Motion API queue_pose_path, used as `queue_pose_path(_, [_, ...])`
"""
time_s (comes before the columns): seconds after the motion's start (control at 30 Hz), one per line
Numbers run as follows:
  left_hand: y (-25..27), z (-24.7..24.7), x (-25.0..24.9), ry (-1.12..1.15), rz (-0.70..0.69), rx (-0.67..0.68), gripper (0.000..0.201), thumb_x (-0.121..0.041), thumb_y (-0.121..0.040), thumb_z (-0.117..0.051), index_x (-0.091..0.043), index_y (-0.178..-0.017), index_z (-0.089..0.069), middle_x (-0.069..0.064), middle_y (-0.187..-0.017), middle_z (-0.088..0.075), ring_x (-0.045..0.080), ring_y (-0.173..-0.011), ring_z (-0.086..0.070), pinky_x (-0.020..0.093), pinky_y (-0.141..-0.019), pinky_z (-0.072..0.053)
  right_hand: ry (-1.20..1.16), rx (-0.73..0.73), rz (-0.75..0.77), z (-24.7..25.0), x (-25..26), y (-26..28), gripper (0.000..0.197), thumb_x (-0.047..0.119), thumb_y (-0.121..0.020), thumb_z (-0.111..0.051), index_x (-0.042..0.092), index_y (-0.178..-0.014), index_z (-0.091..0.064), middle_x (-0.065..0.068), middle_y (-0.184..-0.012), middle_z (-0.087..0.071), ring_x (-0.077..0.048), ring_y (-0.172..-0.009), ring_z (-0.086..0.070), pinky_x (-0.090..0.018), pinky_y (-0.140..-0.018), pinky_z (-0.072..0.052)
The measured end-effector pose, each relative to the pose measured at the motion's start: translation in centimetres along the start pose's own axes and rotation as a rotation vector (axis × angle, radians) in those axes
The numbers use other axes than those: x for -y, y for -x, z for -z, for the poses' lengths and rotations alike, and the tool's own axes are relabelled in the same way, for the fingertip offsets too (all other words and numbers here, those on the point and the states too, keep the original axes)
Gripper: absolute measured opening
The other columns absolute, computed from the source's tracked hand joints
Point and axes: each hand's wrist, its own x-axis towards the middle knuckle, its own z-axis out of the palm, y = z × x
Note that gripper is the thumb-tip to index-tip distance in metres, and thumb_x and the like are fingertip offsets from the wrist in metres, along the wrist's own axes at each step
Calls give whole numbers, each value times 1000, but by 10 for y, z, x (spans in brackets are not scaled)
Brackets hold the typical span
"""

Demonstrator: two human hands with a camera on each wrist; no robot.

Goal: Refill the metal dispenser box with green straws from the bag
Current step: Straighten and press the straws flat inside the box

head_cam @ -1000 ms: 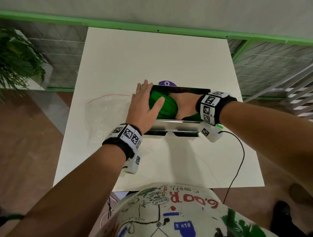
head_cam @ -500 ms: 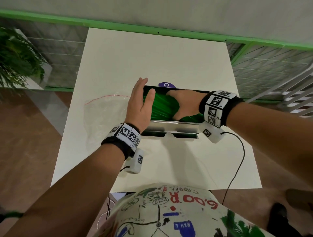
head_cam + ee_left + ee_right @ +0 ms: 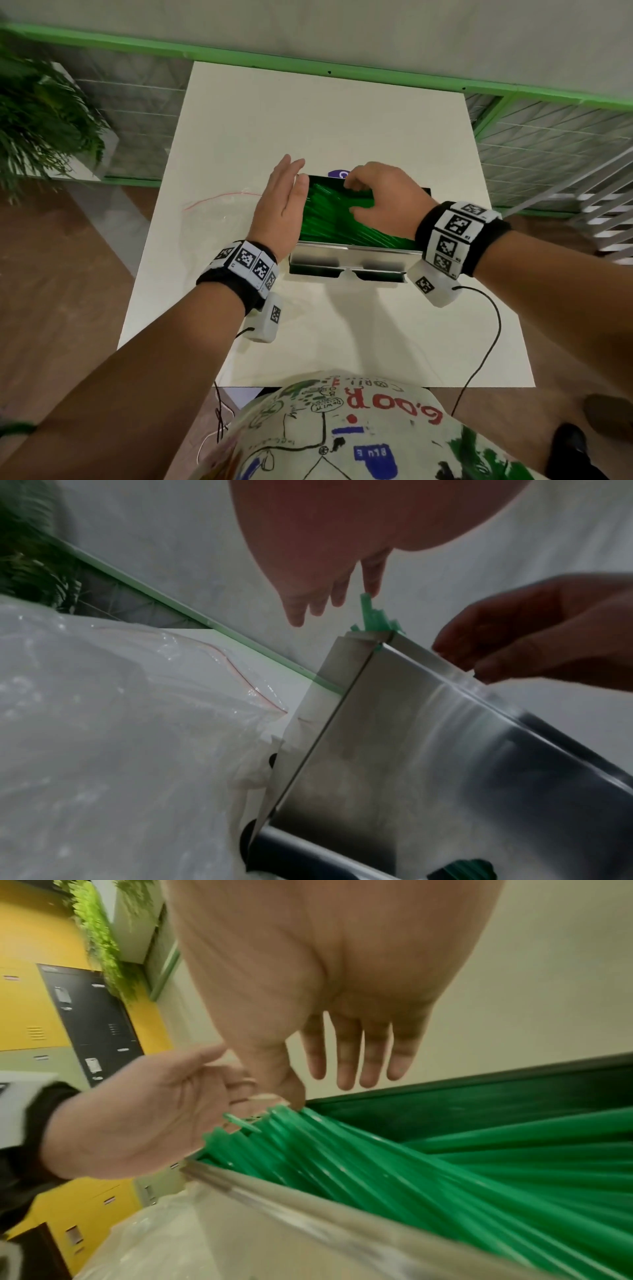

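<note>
Two hands work at the metal dispenser box (image 3: 352,255) on the bench (image 3: 308,113). From the head, the left hand (image 3: 279,209), fingers straight, stands at its 9 o'clock end; the right hand (image 3: 383,202) hovers loosely curled, holding nothing.

Left wrist: bag (image 3: 120,723) lies beside the box.

Right wrist: green straws (image 3: 428,1164) lie fanned, so tapping their ends level seems best.
</note>
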Motion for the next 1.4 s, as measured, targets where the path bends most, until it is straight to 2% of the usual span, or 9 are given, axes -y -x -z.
queue_pose_path(0.1, [6, -5, 0, -21, 113, 166, 65, -59, -107, -24, -28, -165, -20, -6, -174, -6, 7, -159, -3, 41, -131, -6, 67, 34, 1, -6, 12, 8, 26, 20, -82, -67, 15, -107, -66, -1, -97, -66, -20, -88, -62, -37, -82, -54])
queue_pose_path(0.3, [3, -8, -6, 162, 254, 205, 94, -87, -84, -22, -40, -164, -5, -15, -174, 0, 3, -158, -3, 42, -130, -6, 131, 258, -89, -23, 18, -7, 67, 31, -76, -79, 12, -135, -53, -6, -111, -55, -23, -100, -56, -35, -85, -50])
queue_pose_path(0.57, [0, -10, -12, 60, 232, 176, 70, -64, -105, -21, -34, -165, -2, -8, -174, 6, 6, -159, 4, 28, -122, 1, 225, 256, -45, -25, 30, -13, 15, 19, -78, -69, 12, -87, -60, -4, -86, -51, -25, -82, -53, -34, -68, -45])
queue_pose_path(0.7, [-1, 5, -5, 169, 212, 52, 69, -63, -105, -22, -32, -165, -9, -11, -174, -5, 4, -159, -4, 35, -130, -5, 61, 145, -18, -18, 28, -6, 24, 23, -80, -71, 12, -99, -60, -1, -91, -62, -23, -84, -61, -30, -65, -47])
queue_pose_path(0.83, [-2, 15, -4, 138, 159, -43, 62, -52, -109, -26, -26, -165, -15, -8, -173, -12, 7, -159, -9, 36, -131, -9, -40, 121, -45, 2, 21, 2, 66, 44, -79, -78, 20, -135, -53, 3, -123, -59, -13, -109, -56, -29, -94, -48])
queue_pose_path(0.97, [1, 14, -12, -269, -164, -53, 66, -48, -103, -45, -18, -159, -31, 5, -170, -21, 18, -158, -18, 37, -128, -18, 67, 67, -139, 26, -9, 15, 50, 36, -86, -72, 17, -131, -59, -4, -125, -64, -20, -112, -60, -33, -98, -48])
queue_pose_path(1.1, [1, -8, -31, -601, -606, 170, 55, -36, -95, -60, -9, -143, -54, 14, -153, -48, 31, -144, -43, 50, -121, -35, 382, 208, -225, 24, -33, 29, 48, 20, -86, -66, 13, -132, -55, -11, -118, -61, -31, -107, -59, -39, -89, -51])
queue_pose_path(1.23, [-4, -39, -32, -929, -394, 498, 65, -35, -97, -52, -11, -156, -38, 16, -160, -39, 34, -150, -32, 53, -126, -22, 509, 294, -166, 3, -31, 26, 38, 10, -87, -56, 9, -124, -52, -13, -108, -62, -34, -98, -63, -39, -75, -52])
queue_pose_path(1.4, [-26, -41, -37, -1013, -242, 547, 71, -23, -86, -61, -11, -152, -39, 12, -148, -49, 31, -138, -44, 48, -122, -29, 608, 302, -99, -5, -24, 13, 21, 6, -95, -51, 5, -114, -59, -14, -107, -65, -33, -96, -66, -37, -70, -48])
